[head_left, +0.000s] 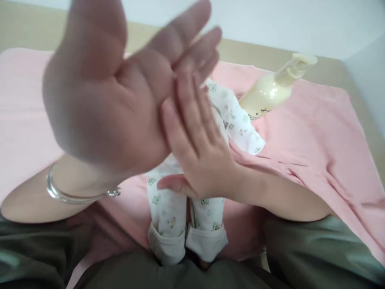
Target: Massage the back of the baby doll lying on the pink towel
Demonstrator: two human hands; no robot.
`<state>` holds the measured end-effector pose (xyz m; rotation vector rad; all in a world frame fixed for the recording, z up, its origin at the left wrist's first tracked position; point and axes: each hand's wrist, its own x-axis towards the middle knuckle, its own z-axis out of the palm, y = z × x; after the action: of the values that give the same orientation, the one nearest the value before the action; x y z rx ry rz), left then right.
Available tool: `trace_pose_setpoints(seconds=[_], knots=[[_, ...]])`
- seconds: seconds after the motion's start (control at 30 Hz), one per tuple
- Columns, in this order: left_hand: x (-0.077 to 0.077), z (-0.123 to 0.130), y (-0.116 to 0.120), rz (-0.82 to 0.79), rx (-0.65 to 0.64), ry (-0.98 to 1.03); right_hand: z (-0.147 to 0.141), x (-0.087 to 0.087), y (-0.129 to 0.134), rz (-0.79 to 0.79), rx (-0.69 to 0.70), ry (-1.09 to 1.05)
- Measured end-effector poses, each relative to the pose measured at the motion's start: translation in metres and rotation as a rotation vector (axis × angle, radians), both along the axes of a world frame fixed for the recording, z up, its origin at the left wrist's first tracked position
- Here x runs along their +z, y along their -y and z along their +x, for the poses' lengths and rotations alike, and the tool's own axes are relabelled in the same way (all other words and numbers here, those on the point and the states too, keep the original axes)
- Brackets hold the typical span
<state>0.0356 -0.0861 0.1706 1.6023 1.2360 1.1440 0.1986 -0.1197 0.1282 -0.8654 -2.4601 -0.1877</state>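
Note:
My left hand [120,100] is raised close to the camera, palm toward me and fingers stretched out, with a silver bangle [78,198] on its wrist. Against its little-finger edge lie the straight fingers of my right hand [207,160], the thumb held apart. Neither hand grips an object. Below them a small figure, a baby or a doll, lies in white printed clothes; the trouser legs [170,212] have turned-up cuffs, and a sleeve [240,120] points right. My hands hide its head and most of its torso.
A cream-coloured pump bottle [270,92] leans beside the sleeve. Everything lies on a wrinkled pink blanket [319,132] over a beige surface, with a white wall [270,24] behind. My legs in dark green trousers [315,249] flank the near edge.

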Motion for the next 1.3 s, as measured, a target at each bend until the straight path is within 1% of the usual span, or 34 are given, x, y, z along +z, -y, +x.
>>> trace_pose_setpoints(seconds=[0.03, 0.07, 0.1, 0.13, 0.17, 0.2, 0.23, 0.27, 0.33, 0.37, 0.43, 0.53, 0.6, 0.63, 0.7, 0.77, 0.83, 0.9, 0.97, 1.03, 1.07, 1.1, 1.17, 1.23, 1.3], knots=[[0.004, 0.001, -0.009, -0.037, -0.093, 0.1, -0.003, -0.005, 0.004, -0.003, 0.063, 0.047], [0.003, 0.004, -0.02, -0.059, -0.138, 0.222, -0.005, -0.01, 0.005, -0.011, 0.113, 0.081], [-0.004, 0.008, -0.032, -0.066, -0.131, 0.338, -0.006, -0.016, 0.003, -0.025, 0.138, 0.092], [-0.014, 0.011, -0.043, -0.045, -0.062, 0.425, -0.006, -0.021, -0.001, -0.057, 0.132, 0.095], [-0.029, 0.013, -0.054, -0.029, 0.08, 0.47, -0.005, -0.026, -0.007, -0.088, 0.105, 0.086], [-0.046, 0.014, -0.062, -0.014, 0.114, 0.438, -0.004, -0.031, -0.015, -0.125, 0.072, 0.085], [-0.064, 0.014, -0.068, 0.058, 0.179, 0.393, -0.002, -0.035, -0.023, -0.156, 0.047, 0.087], [-0.082, 0.012, -0.07, 0.108, 0.209, 0.316, 0.0, -0.039, -0.032, -0.178, 0.032, 0.087], [-0.111, 0.007, -0.068, 0.204, 0.16, 0.147, 0.005, -0.043, -0.048, -0.22, 0.014, 0.091], [-0.121, 0.004, -0.065, 0.232, 0.155, 0.091, 0.007, -0.044, -0.055, -0.231, 0.005, 0.076], [-0.132, -0.001, -0.06, 0.275, 0.164, 0.021, 0.013, -0.046, -0.068, -0.278, -0.055, 0.043], [-0.137, -0.005, -0.063, 0.258, 0.178, -0.032, 0.018, -0.048, -0.077, -0.352, -0.273, -0.025], [-0.14, -0.008, -0.07, 0.223, 0.151, -0.057, 0.017, -0.051, -0.073, -0.387, -0.406, -0.047], [-0.143, -0.009, -0.074, 0.216, 0.14, -0.058, 0.015, -0.053, -0.067, -0.388, -0.435, -0.056], [-0.148, -0.01, -0.079, 0.22, 0.14, -0.049, 0.009, -0.055, -0.052, -0.362, -0.422, -0.058], [-0.15, -0.01, -0.081, 0.221, 0.146, -0.051, 0.003, -0.054, -0.036, -0.293, -0.358, -0.025], [-0.148, -0.01, -0.079, 0.215, 0.142, -0.063, 0.0, -0.05, -0.028, -0.234, -0.272, 0.053], [-0.143, -0.008, -0.075, 0.218, 0.14, -0.069, 0.002, -0.045, -0.033, -0.231, -0.177, 0.134], [-0.138, -0.006, -0.072, 0.234, 0.141, -0.086, 0.009, -0.041, -0.047, -0.267, -0.088, 0.163], [-0.134, -0.005, -0.07, 0.249, 0.154, -0.111, 0.017, -0.039, -0.063, -0.313, -0.066, 0.143], [-0.133, -0.005, -0.07, 0.247, 0.157, -0.124, 0.02, -0.039, -0.07, -0.338, -0.088, 0.113], [-0.133, -0.005, -0.07, 0.239, 0.162, -0.132, 0.022, -0.04, -0.075, -0.366, -0.139, 0.074], [-0.135, -0.006, -0.072, 0.213, 0.167, -0.129, 0.022, -0.043, -0.078, -0.43, -0.274, -0.012], [-0.138, -0.008, -0.075, 0.186, 0.144, -0.123, 0.018, -0.047, -0.073, -0.457, -0.39, -0.094], [-0.14, -0.01, -0.077, 0.172, 0.123, -0.109, 0.011, -0.049, -0.06, -0.446, -0.443, -0.104]])
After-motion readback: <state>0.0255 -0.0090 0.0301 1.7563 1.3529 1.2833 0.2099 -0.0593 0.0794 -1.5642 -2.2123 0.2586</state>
